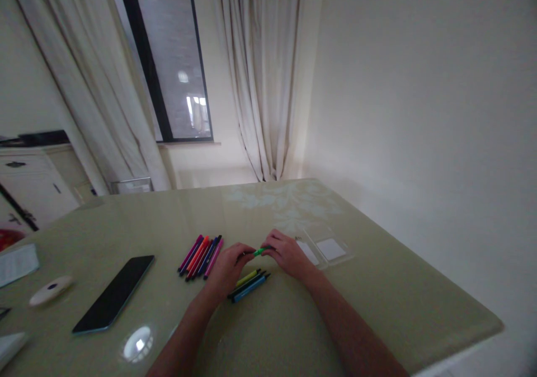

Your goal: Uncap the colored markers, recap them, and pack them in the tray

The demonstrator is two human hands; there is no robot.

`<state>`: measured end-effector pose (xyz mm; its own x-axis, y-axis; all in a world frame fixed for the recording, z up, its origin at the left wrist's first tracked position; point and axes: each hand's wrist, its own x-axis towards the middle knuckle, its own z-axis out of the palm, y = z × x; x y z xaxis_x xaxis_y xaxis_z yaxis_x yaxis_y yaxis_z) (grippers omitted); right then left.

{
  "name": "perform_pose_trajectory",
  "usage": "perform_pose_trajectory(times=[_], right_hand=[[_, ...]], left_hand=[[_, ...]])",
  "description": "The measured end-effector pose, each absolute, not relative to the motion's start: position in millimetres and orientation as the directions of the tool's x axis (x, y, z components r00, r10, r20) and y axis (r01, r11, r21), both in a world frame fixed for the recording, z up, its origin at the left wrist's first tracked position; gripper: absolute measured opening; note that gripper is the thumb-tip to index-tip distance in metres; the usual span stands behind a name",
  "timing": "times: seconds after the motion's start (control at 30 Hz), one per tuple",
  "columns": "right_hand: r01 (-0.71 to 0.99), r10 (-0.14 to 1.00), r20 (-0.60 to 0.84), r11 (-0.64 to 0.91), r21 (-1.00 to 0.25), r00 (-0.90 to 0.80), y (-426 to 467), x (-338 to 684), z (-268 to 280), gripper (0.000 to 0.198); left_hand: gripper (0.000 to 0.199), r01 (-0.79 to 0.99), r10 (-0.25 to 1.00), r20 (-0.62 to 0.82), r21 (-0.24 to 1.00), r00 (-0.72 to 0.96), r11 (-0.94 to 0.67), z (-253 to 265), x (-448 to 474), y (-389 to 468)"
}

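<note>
A green marker (259,251) is held level between my two hands above the table. My left hand (230,265) pinches its left end, and my right hand (286,252) grips the other end. Just below the hands lie several markers, among them a yellow-green marker (248,278) and a blue marker (250,288). To the left of my left hand is a row of several markers (200,258) in purple, orange, red, dark blue and pink. An open clear plastic case (346,254) with white panels lies beyond my right hand, partly hidden by it.
A black tablet or large phone (115,293) lies on the left of the table (188,215). Farther left are a white oval object (51,291) and a paper sheet (17,264). The table's right edge runs along the wall (419,114). Curtains (264,75) hang behind.
</note>
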<state>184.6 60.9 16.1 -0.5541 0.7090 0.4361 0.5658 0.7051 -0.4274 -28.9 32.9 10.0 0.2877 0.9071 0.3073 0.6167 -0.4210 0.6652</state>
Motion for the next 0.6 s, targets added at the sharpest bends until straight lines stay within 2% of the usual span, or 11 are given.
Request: perform_pose_trajectory(times=[0.1,0.17,0.23,0.3,0.37,0.5,0.6], right_hand=[[0.589,0.734,0.480,0.675,-0.444,-0.480,69,200,19,0.008],[0.616,0.764,0.557,0.618,-0.489,-0.325,78,217,22,0.009],[0.625,0.764,0.630,0.561,-0.543,-0.139,86,233,22,0.012],[0.624,0.774,0.631,0.523,-0.580,-0.062,91,242,21,0.013],[0.620,0.807,0.576,0.520,-0.587,-0.131,92,241,19,0.011],[0.630,0.830,0.388,0.557,-0.541,-0.401,83,223,16,0.006],[0.683,0.836,0.288,0.548,-0.482,-0.467,75,213,17,0.004]], left_hand=[[0.031,0.657,0.942,0.214,0.676,0.260,-0.334,10,-39,38],[0.035,0.682,0.961,0.159,0.678,0.225,-0.272,6,-51,42],[0.036,0.693,0.968,0.163,0.676,0.192,-0.251,3,-62,45],[0.036,0.697,0.964,0.198,0.667,0.177,-0.265,2,-69,47],[0.034,0.702,0.957,0.219,0.650,0.192,-0.290,3,-71,47],[0.029,0.722,0.943,0.186,0.608,0.276,-0.331,7,-64,40],[0.025,0.754,0.939,0.118,0.568,0.323,-0.330,8,-56,33]])
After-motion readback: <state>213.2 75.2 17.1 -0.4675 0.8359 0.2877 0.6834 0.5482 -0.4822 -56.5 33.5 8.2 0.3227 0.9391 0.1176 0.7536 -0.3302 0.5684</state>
